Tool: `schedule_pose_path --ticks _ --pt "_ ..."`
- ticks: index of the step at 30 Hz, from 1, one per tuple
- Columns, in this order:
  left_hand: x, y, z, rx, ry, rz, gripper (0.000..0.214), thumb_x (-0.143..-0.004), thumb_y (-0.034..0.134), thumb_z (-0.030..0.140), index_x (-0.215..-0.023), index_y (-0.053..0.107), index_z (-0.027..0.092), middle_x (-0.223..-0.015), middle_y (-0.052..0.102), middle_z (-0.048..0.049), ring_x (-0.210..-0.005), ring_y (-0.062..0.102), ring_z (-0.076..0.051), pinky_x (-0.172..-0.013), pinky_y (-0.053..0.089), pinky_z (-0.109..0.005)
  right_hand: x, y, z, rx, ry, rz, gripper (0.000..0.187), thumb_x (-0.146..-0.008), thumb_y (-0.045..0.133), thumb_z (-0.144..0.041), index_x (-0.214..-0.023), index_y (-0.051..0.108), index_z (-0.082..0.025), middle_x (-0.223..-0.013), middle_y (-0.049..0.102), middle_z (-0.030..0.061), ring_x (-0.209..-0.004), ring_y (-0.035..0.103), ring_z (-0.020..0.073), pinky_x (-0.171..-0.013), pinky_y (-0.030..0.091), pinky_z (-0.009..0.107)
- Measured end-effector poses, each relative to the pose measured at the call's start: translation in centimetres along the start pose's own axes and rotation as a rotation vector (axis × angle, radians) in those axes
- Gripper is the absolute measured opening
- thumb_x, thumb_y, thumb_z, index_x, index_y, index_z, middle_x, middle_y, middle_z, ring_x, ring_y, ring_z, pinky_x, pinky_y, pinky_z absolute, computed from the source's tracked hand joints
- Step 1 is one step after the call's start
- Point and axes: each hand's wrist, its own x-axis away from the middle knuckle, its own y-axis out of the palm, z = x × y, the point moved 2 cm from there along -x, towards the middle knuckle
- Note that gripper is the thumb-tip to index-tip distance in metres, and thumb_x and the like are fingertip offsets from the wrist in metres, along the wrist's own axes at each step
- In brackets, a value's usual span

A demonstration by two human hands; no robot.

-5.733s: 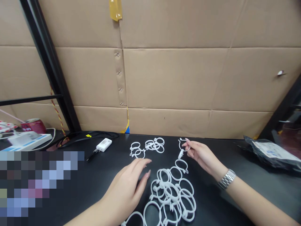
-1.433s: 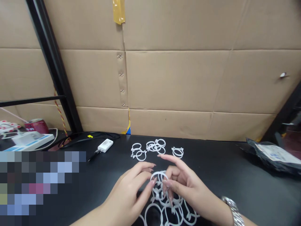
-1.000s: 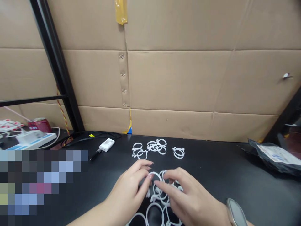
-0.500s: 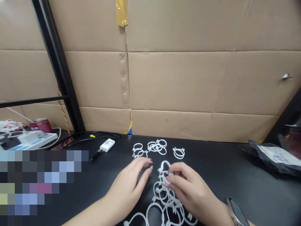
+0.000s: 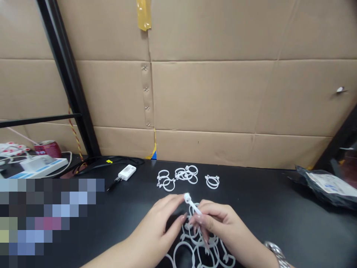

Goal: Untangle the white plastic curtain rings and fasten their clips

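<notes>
Right hand grip pinches one ring above the pile; left hand grip unclear; best lift straight, avoiding snags.

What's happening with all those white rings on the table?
A person is working over a pile of rings on a black table. The right hand pinches one white ring, lifted just above the pile and seen edge-on. The left hand reaches in right beside the ring's upper end; whether it touches it is hard to tell. Three small clusters of rings lie farther back, near the cardboard wall.
</notes>
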Motion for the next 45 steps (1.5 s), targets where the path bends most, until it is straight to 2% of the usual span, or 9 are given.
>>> schedule_pose_path --ticks 4,10,16,20,27,30,34,40,45 --pt "0.2 0.2 0.1 -0.01 0.072 0.051 0.036 -0.092 0.046 0.022 -0.127 0.05 0.03 -0.128 0.059 -0.0029 -0.123 0.05 -0.022 -0.1 0.043 -0.042 0.1 0.6 0.1 -0.109 -0.018 -0.11 0.026 -0.084 0.061 -0.041 -0.08 0.075 -0.019 -0.07 0.06 -0.0009 -0.048 0.057 0.0066 -0.054 0.048 0.021" --pt "0.4 0.7 0.0 0.079 0.142 0.115 0.03 -0.091 0.047 0.02 -0.117 0.058 0.029 -0.118 0.067 -0.002 -0.115 0.057 -0.02 -0.095 0.048 -0.038 0.5 1.4 -0.7 -0.12 -0.032 -0.183 0.025 -0.085 0.061 -0.04 -0.081 0.076 -0.02 -0.065 0.063 0.0011 -0.062 0.059 0.0129 -0.071 0.049 0.03" --pt "0.6 0.6 0.0 0.107 0.208 0.15 0.029 -0.092 0.044 0.016 -0.113 0.06 0.027 -0.111 0.07 -0.0014 -0.108 0.062 -0.018 -0.093 0.048 -0.035 0.6 1.8 -1.4 -0.115 -0.016 -0.208 0.023 -0.083 0.063 -0.039 -0.08 0.077 -0.021 -0.066 0.062 0.0012 -0.06 0.057 0.0119 -0.07 0.048 0.03" --pt "0.6 0.3 0.1 -0.002 0.31 0.183 0.029 -0.09 0.044 0.011 -0.113 0.057 0.024 -0.106 0.071 -0.0036 -0.106 0.063 -0.02 -0.092 0.049 -0.038 0.5 2.0 -0.9 -0.129 0.005 -0.213 0.031 -0.085 0.06 -0.041 -0.076 0.076 -0.017 -0.066 0.062 0.0014 -0.055 0.056 0.0091 -0.066 0.047 0.026" --pt "0.5 -0.2 0.9 -0.251 0.416 0.297 0.022 -0.086 0.045 0.005 -0.1 0.058 0.015 -0.091 0.073 -0.0094 -0.092 0.068 -0.025 -0.079 0.054 -0.042 0.3 2.3 1.4 -0.344 0.048 -0.088 0.039 -0.086 0.056 -0.047 -0.068 0.061 -0.013 -0.061 0.056 -0.0003 -0.048 0.052 0.0074 -0.047 0.042 0.019" --pt "0.5 -0.2 1.4 -0.347 0.452 0.335 0.021 -0.084 0.045 0.002 -0.096 0.06 0.011 -0.083 0.073 -0.0117 -0.084 0.07 -0.026 -0.073 0.056 -0.042 0.2 2.4 1.6 -0.347 0.069 -0.054 0.041 -0.085 0.057 -0.049 -0.062 0.056 -0.014 -0.056 0.05 -0.0026 -0.043 0.044 0.0059 -0.04 0.033 0.017" --pt "0.5 0.0 1.5 -0.446 0.465 0.379 0.022 -0.083 0.044 0.002 -0.09 0.062 0.01 -0.073 0.072 -0.0094 -0.085 0.07 -0.027 -0.076 0.055 -0.044 0.2 2.5 1.0 -0.267 0.116 0.039 0.044 -0.083 0.058 -0.051 -0.057 0.052 -0.016 -0.053 0.045 -0.0045 -0.046 0.035 0.0063 -0.044 0.027 0.02" --pt "0.5 0.5 1.4 -0.496 0.466 0.398 0.024 -0.079 0.044 0.0 -0.081 0.065 0.009 -0.07 0.072 -0.0098 -0.094 0.068 -0.032 -0.085 0.05 -0.053 -0.1 2.9 0.8 -0.221 0.105 0.088 0.046 -0.081 0.061 -0.051 -0.053 0.049 -0.017 -0.051 0.044 -0.0043 -0.05 0.036 0.0087 -0.05 0.028 0.023" --pt "0.5 0.8 1.3 -0.518 0.489 0.406 0.024 -0.08 0.043 -0.001 -0.08 0.066 0.007 -0.073 0.073 -0.0134 -0.096 0.068 -0.032 -0.084 0.051 -0.051 -0.2 3.1 1.0 -0.2 0.106 0.114 0.047 -0.081 0.06 -0.051 -0.05 0.048 -0.017 -0.05 0.046 -0.0028 -0.052 0.037 0.0105 -0.055 0.031 0.026"
